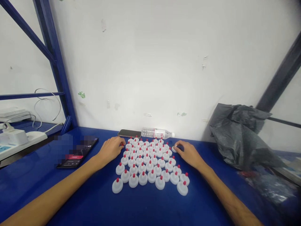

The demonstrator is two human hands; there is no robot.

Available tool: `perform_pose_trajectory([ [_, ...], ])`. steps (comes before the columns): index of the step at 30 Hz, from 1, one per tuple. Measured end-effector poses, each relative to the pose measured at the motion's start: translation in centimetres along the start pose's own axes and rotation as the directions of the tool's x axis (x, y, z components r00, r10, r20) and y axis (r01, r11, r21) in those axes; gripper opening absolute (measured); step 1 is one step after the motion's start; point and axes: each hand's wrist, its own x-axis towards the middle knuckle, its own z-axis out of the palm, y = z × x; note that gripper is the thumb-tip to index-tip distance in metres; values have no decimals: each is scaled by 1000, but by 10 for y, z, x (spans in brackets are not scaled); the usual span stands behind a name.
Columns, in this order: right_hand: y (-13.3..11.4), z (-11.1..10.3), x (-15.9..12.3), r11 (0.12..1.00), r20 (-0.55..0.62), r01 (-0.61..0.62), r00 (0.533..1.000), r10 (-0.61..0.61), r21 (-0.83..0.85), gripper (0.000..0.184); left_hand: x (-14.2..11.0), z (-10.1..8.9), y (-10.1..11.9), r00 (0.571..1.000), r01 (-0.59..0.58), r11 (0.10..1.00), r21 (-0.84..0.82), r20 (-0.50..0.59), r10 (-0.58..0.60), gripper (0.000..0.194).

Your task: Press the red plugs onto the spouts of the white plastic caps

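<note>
Several white round caps point(142, 168) with red tips stand upright in a close cluster on the blue table. My left hand point(111, 150) is at the cluster's far left side, its fingers curled together around a red tip point(122, 144); the body below that tip is mostly hidden by the hand. On the far right side, my right hand point(188, 152) pinches a white cap point(174, 149) between thumb and fingers, at table level. The top of this cap is covered by the fingertips.
Behind the caps lie a dark phone point(129, 134) and a clear plastic bottle point(156, 133) on its side. Another phone point(80, 153) rests at left, near a white power strip point(25, 141). A grey plastic bag point(240, 135) sits at right. Blue frame posts point(55, 62) border the table.
</note>
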Motion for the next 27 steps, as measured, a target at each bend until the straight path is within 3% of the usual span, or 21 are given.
perform_pose_trajectory([
  [6, -11, -10, -1, 997, 6, 58, 998, -59, 41, 27, -1, -1, 1, 999, 32, 999, -8, 30, -32, 23],
  [15, -18, 2, -2, 981, 13, 163, 986, -165, 104, 20, -1, -1, 2, 999, 29, 999, -42, 39, -27, 24],
  [20, -35, -19, -8, 981, -91, 151, 986, -141, 120, 21, -5, -11, 12, 995, 27, 999, -37, -99, -30, 31],
  [23, -51, -25, -11, 977, -192, 183, 968, -160, 108, 18, -11, -21, 25, 972, -70, 995, -73, -229, 52, 31],
  [27, -78, -18, -16, 908, -249, 419, 878, -410, -15, 11, -25, -27, 49, 876, -349, 931, -110, -392, 282, 23],
])
